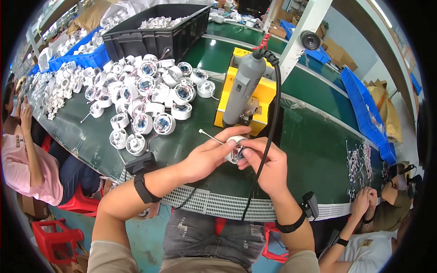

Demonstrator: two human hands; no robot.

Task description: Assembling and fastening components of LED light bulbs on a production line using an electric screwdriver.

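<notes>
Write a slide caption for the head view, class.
Left hand and right hand hold a white housing near a grey tool, similar parts heaped on the green bench.

Black bin [141,45] at the back — red stool [68,235] at lower left, long blue tray [360,109] far right

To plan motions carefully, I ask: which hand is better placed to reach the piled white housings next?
Probably the left hand: the piled white housings lie on its side, nearer to it than to the right hand. Both hands are holding one white part.
</notes>
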